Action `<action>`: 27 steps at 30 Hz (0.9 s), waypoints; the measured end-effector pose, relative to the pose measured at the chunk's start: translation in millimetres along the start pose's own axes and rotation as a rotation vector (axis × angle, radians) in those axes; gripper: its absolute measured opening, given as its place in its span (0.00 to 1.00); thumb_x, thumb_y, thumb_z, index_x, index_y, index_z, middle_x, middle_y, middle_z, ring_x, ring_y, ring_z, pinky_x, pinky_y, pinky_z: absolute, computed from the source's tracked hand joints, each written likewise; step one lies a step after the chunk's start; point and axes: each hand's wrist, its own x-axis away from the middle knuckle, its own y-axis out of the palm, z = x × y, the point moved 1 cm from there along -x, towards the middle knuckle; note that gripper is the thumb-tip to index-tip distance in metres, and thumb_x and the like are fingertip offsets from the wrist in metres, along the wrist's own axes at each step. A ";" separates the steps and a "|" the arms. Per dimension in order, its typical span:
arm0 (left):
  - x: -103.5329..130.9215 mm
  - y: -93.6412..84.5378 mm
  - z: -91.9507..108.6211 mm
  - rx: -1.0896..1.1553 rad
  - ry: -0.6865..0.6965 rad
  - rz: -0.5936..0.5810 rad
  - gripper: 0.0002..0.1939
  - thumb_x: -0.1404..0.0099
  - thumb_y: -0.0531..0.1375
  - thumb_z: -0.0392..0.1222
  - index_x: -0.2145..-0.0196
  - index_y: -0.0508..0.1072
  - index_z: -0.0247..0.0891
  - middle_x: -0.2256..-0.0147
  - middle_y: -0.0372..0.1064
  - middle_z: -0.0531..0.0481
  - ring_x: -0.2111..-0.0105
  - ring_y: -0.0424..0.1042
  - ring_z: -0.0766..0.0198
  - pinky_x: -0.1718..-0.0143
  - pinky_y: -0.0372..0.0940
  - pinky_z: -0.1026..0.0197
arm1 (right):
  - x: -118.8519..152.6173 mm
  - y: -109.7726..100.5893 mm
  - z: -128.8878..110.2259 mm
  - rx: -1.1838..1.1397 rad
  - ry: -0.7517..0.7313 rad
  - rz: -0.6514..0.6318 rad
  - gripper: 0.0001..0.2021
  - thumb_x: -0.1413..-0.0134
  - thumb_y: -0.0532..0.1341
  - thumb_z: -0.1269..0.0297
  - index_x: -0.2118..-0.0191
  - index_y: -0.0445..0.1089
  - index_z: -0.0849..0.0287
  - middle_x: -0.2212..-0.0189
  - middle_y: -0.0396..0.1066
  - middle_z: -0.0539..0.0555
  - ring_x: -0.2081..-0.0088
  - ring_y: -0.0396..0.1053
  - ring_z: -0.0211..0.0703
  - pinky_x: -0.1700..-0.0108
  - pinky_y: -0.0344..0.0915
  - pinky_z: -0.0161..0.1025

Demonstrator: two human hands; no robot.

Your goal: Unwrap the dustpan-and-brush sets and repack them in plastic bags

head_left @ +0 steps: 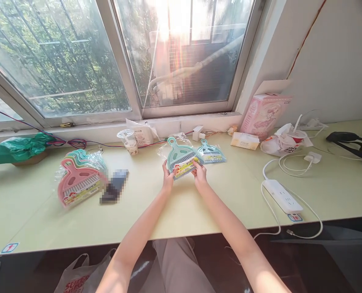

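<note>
Both my hands hold a mint-green dustpan and brush set (178, 153) in clear wrapping, tilted up above the table in the middle of the head view. My left hand (168, 178) grips its lower left corner, and my right hand (200, 173) pinches its right side, thumb over the printed label. Just behind to the right lies a blue-green dustpan set (210, 153), also wrapped. On the left is a fanned stack of similar sets, with a pink dustpan set (79, 182) on top and green and yellowish ones behind it.
A blurred-out phone (115, 186) lies beside the stack. Along the window stand a cup (130, 143), a tissue pack (245, 140) and a pink box (264, 114). To the right are a white power strip (282, 196) with cables and black straps (348, 142). A green bag (19, 148) is far left.
</note>
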 end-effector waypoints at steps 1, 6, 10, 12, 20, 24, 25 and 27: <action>0.1 -0.9 -0.3 0.000 -0.015 0.049 0.37 0.41 0.64 0.52 0.39 0.52 0.51 0.44 0.64 0.44 0.48 0.70 0.54 0.49 0.67 0.52 | 2.2 0.4 3.3 0.012 0.004 0.034 0.09 0.59 0.67 0.69 0.67 0.70 0.58 0.71 0.77 0.49 0.69 0.75 0.37 0.69 0.72 0.30; 0.8 -5.8 -0.9 -0.128 0.032 0.154 0.30 0.36 0.60 0.53 0.40 0.55 0.48 0.45 0.65 0.44 0.47 0.68 0.55 0.47 0.65 0.53 | 2.3 0.8 12.6 0.066 0.056 0.043 0.09 0.60 0.66 0.68 0.68 0.70 0.58 0.71 0.76 0.49 0.68 0.74 0.38 0.71 0.71 0.30; 10.7 5.3 -6.6 -0.158 0.006 0.022 0.44 0.41 0.66 0.53 0.35 0.46 0.49 0.41 0.62 0.42 0.42 0.64 0.53 0.43 0.61 0.49 | -10.0 -5.3 4.9 0.036 -0.017 0.102 0.11 0.63 0.67 0.69 0.68 0.69 0.57 0.69 0.76 0.49 0.66 0.74 0.38 0.71 0.71 0.30; 17.8 15.0 -9.8 -0.073 -0.103 -0.097 0.53 0.45 0.68 0.53 0.33 0.39 0.52 0.39 0.58 0.41 0.45 0.68 0.49 0.47 0.66 0.46 | -16.6 -10.6 0.2 0.036 -0.070 0.174 0.11 0.63 0.68 0.67 0.69 0.68 0.57 0.69 0.76 0.50 0.66 0.74 0.39 0.72 0.70 0.32; -1.8 2.2 2.3 0.002 -0.397 -0.231 0.34 0.38 0.53 0.67 0.45 0.67 0.41 0.46 0.68 0.38 0.49 0.71 0.43 0.52 0.69 0.42 | -15.9 -13.0 2.1 0.087 -0.160 0.227 0.15 0.62 0.70 0.57 0.72 0.64 0.56 0.69 0.75 0.51 0.68 0.72 0.38 0.75 0.65 0.31; -2.8 -6.4 4.8 0.060 -0.263 -0.066 0.29 0.44 0.66 0.56 0.49 0.69 0.40 0.50 0.72 0.40 0.48 0.70 0.47 0.46 0.66 0.44 | -3.6 -4.9 18.5 0.137 -0.157 0.043 0.17 0.65 0.71 0.56 0.70 0.66 0.57 0.68 0.75 0.50 0.67 0.72 0.38 0.72 0.66 0.32; 0.2 -5.1 3.2 0.069 -0.269 -0.048 0.30 0.47 0.69 0.52 0.49 0.68 0.39 0.50 0.71 0.40 0.48 0.70 0.47 0.47 0.66 0.43 | -2.2 -4.2 20.5 0.146 -0.165 0.028 0.18 0.65 0.71 0.55 0.69 0.66 0.57 0.68 0.75 0.50 0.67 0.72 0.39 0.71 0.67 0.32; 4.6 -1.8 -0.3 0.074 -0.294 -0.050 0.32 0.48 0.70 0.50 0.49 0.67 0.39 0.49 0.71 0.38 0.49 0.71 0.45 0.49 0.68 0.41 | -3.2 -4.4 18.6 0.149 -0.173 0.026 0.18 0.64 0.70 0.54 0.69 0.67 0.57 0.69 0.75 0.50 0.67 0.72 0.40 0.69 0.67 0.33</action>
